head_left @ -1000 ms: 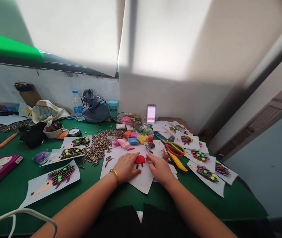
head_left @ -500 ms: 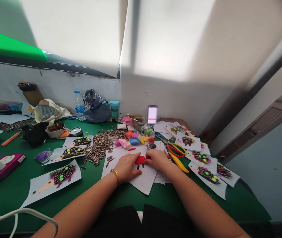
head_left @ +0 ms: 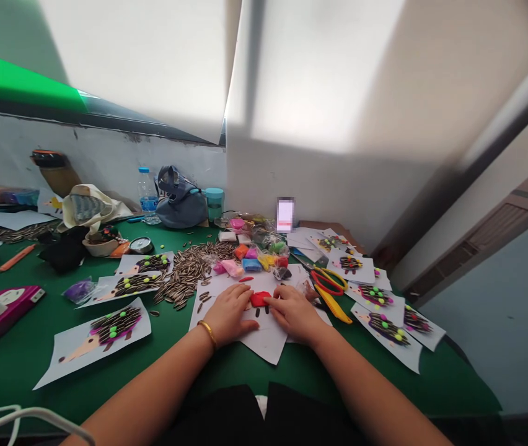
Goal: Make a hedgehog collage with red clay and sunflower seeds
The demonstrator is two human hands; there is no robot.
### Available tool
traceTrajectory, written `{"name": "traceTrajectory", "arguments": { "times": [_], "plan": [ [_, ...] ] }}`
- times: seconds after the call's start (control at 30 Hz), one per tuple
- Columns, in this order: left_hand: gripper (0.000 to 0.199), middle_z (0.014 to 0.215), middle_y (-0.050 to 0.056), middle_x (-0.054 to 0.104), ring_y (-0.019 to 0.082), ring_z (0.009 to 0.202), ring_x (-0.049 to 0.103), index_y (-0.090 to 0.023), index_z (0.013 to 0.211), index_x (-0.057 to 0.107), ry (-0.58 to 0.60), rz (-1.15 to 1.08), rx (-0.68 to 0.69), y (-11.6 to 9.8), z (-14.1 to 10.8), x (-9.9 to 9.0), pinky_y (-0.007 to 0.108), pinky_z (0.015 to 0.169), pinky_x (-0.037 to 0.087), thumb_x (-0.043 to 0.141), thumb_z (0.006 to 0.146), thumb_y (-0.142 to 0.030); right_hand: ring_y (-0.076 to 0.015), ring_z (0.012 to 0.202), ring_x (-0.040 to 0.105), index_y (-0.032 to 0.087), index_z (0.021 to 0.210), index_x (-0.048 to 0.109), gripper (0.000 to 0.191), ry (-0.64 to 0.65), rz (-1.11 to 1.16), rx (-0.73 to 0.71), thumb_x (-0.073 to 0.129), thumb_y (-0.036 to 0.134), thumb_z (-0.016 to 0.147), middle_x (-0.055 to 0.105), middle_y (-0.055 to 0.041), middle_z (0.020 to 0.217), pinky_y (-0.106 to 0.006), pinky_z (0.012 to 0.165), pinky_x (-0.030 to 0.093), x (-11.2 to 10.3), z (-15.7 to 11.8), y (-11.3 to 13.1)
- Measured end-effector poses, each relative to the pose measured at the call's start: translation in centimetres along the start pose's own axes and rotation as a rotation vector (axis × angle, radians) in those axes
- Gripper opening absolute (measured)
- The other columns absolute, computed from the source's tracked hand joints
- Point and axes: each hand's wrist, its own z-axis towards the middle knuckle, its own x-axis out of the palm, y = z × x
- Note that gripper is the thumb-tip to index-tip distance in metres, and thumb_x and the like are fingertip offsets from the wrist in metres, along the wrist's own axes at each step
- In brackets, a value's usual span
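Note:
A flattened patch of red modelling clay [head_left: 259, 299] sticks to a white sheet of paper [head_left: 266, 347] in front of me. Two short dark pieces lie just below it, and a small red strip [head_left: 246, 279] is above. My left hand [head_left: 231, 314], with a gold bangle at its wrist, rests flat on the sheet, its fingertips at the clay's left edge and its thumb stretched out. From the other side, my right hand [head_left: 294, 314] presses an extended index finger on the clay's right edge. Its remaining fingers are partly bent over the paper.
Sunflower seeds [head_left: 194, 266] are heaped behind the left hand. Bagged coloured clay [head_left: 251, 265] lies behind the sheet. Yellow-handled scissors [head_left: 331, 282] and a yellow cutter [head_left: 335, 306] lie to the right. Finished hedgehog cards [head_left: 387, 334] flank both sides. A purple bag [head_left: 79, 289] is at left.
My right fingertips have shifted from the clay's upper right toward its right edge, with the index finger now extended. More of the red clay shows. My left hand has moved slightly left.

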Motion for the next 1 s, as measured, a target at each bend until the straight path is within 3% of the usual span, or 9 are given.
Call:
{"name": "traceTrajectory", "arguments": {
  "times": [0.23, 0.57, 1.0],
  "plan": [
    [0.067, 0.131, 0.014, 0.057, 0.032, 0.121, 0.051, -0.018, 0.122, 0.056, 0.0, 0.051, -0.013, 0.3, 0.0, 0.1, 0.046, 0.104, 0.04, 0.073, 0.069, -0.055, -0.0232, 0.099, 0.048, 0.03, 0.116, 0.063, 0.026, 0.028, -0.112, -0.036, 0.049, 0.032, 0.093, 0.056, -0.0065, 0.103, -0.038, 0.089, 0.038, -0.2, 0.1, 1.0],
    [0.065, 0.13, 0.012, 0.057, 0.031, 0.12, 0.051, -0.019, 0.119, 0.059, -0.011, 0.042, -0.004, 0.6, 0.1, 0.4, 0.044, 0.103, 0.039, 0.073, 0.068, -0.056, -0.0239, 0.102, 0.048, 0.031, 0.122, 0.059, 0.032, 0.021, -0.117, -0.06, 0.049, 0.031, 0.092, 0.056, -0.0062, 0.108, -0.041, 0.1, 0.032, 0.3, 0.1, 1.4],
    [0.062, 0.129, 0.012, 0.058, 0.031, 0.12, 0.051, -0.019, 0.117, 0.06, -0.002, 0.045, 0.001, 0.5, 0.1, 0.2, 0.046, 0.103, 0.039, 0.072, 0.068, -0.056, -0.0238, 0.101, 0.049, 0.032, 0.123, 0.059, 0.035, -0.007, -0.036, -0.046, 0.054, 0.028, 0.088, 0.058, -0.0062, 0.107, -0.043, 0.102, 0.031, 0.2, 0.4, 1.9]
  ]
}}
